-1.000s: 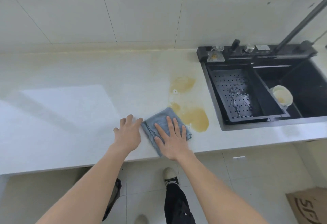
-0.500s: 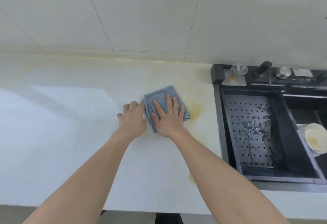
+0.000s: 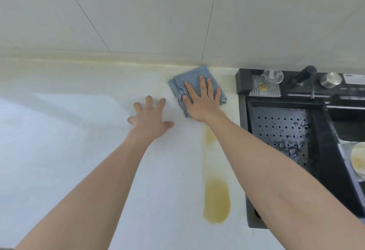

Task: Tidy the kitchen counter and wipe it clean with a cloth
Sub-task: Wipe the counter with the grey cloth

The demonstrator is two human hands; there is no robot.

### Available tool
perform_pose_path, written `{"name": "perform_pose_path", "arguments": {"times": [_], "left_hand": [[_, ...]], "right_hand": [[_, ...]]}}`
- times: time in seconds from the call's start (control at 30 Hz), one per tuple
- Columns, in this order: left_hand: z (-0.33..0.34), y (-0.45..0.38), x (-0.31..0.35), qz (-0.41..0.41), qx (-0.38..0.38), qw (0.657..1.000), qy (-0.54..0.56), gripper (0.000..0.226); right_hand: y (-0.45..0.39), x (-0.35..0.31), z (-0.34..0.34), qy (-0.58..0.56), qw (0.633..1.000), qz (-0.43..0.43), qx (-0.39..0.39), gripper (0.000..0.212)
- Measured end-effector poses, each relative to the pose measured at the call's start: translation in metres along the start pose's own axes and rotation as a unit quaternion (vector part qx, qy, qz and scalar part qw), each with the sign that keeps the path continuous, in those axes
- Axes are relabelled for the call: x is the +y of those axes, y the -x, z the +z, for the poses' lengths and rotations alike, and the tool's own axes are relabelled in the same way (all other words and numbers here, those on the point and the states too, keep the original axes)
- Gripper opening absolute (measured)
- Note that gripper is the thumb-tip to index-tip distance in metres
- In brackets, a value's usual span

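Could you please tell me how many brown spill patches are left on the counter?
2: one large near the front edge, one small beside the right forearm; more may hide under it.

R hand (image 3: 201,101) lies flat w/ fingers spread on a folded blue cloth (image 3: 192,78), far corner touching the back wall. L hand (image 3: 151,117) rests splayed on the white counter (image 3: 79,151), just beside the cloth. Yellow-brown spill (image 3: 216,200) streaks the counter near the black sink (image 3: 286,131); bowl (image 3: 358,159) inside.
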State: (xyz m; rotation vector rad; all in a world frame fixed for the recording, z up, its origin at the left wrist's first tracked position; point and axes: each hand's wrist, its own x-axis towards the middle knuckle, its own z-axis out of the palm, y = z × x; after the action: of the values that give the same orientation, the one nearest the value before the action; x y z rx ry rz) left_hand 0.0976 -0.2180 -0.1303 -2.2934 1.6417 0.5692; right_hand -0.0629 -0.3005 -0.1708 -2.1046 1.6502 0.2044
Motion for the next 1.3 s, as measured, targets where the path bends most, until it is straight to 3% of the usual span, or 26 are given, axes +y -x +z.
{"name": "perform_pose_path", "arguments": {"times": [0.23,0.5,0.7,0.9,1.3], "left_hand": [[0.018,0.023,0.010,-0.008,0.018,1.000,-0.006,0.058],[0.045,0.106,0.015,0.061,-0.043,0.997,0.009,0.041],[0.080,0.186,-0.022,0.096,-0.066,0.993,0.020,0.044],[0.121,0.250,-0.027,0.122,-0.038,0.992,0.006,0.045],[0.159,0.288,-0.009,0.143,0.023,0.989,-0.025,0.054]], "right_hand": [[0.048,0.026,0.017,-0.003,0.998,0.052,0.018,0.058],[0.155,0.015,0.058,0.002,0.999,0.044,0.001,0.059],[0.252,-0.001,0.100,0.003,1.000,0.027,-0.006,0.060],[0.331,0.000,0.131,-0.005,0.999,0.032,-0.016,0.059],[0.378,0.019,0.140,-0.017,0.999,0.041,-0.013,0.057]]}}
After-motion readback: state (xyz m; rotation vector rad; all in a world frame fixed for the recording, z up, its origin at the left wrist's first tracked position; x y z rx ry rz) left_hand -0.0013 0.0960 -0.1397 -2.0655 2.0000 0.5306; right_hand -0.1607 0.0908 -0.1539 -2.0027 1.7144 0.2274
